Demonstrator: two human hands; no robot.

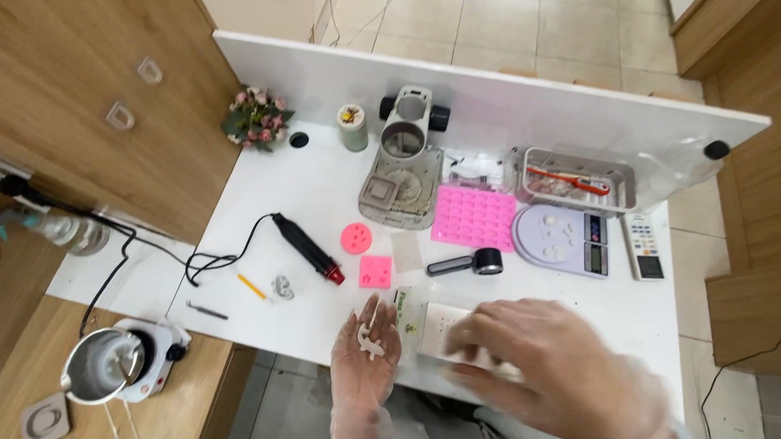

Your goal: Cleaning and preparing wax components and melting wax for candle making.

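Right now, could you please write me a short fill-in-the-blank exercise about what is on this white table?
1. The left hand, in a clear glove, holds a small ____ piece in its open palm.
2. The right hand rests on a white ____.
3. The large mould beside the digital scale is ____ in colour.

Missing words: white; box; pink

White surface [320,196]: pink mould tray [474,216] dead centre, digital scale [561,239] just right of it, black heat tool [306,247] off left, flowers [256,118] far left.
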